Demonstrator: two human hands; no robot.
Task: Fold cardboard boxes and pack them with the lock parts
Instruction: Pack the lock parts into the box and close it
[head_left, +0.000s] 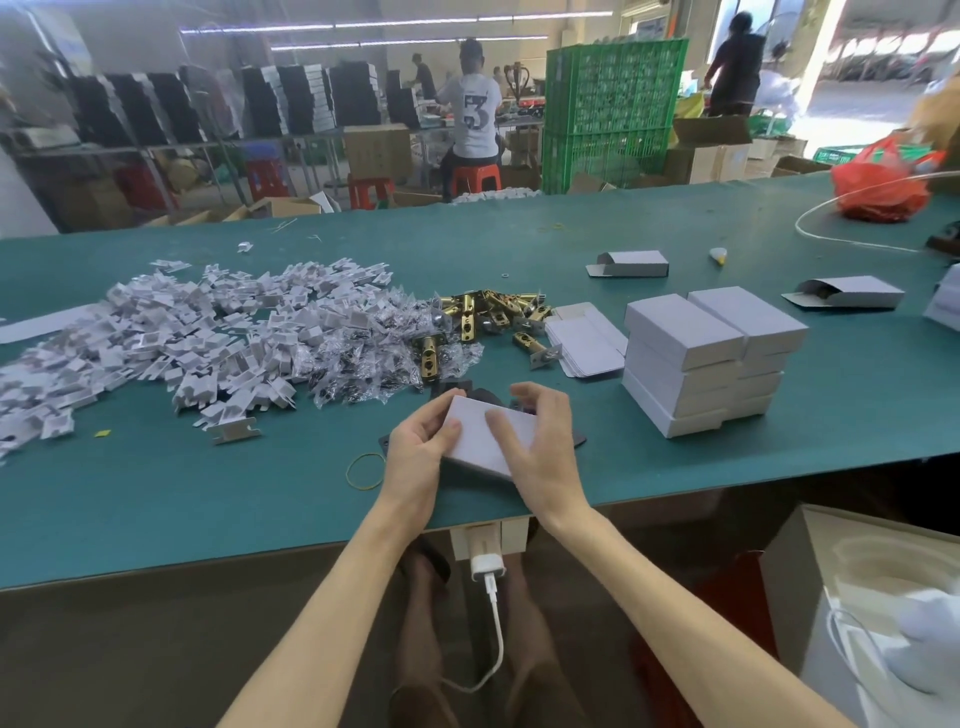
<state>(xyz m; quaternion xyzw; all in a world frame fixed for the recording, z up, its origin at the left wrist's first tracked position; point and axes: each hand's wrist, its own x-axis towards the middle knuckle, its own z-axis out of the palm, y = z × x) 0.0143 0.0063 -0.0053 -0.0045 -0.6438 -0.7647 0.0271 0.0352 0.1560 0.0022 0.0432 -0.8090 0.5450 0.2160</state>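
A small white cardboard box (480, 434) sits just above the green table near its front edge, held between both hands. My left hand (415, 457) grips its left end with thumb on top. My right hand (535, 441) curls over its right side, fingers arched above the far end. Brass latch parts (478, 317) lie in a heap behind the hands. Small clear bags of screws (374, 358) are spread beside them. Flat box blanks (584, 338) lie in a stack to the right of the latches.
A stack of closed white boxes (711, 353) stands right of my hands. A big pile of white folded inserts (171, 332) covers the left of the table (208, 493). Two open-ended boxes (631, 264) (847, 293) lie farther back. A rubber band (363, 470) lies left of my wrist.
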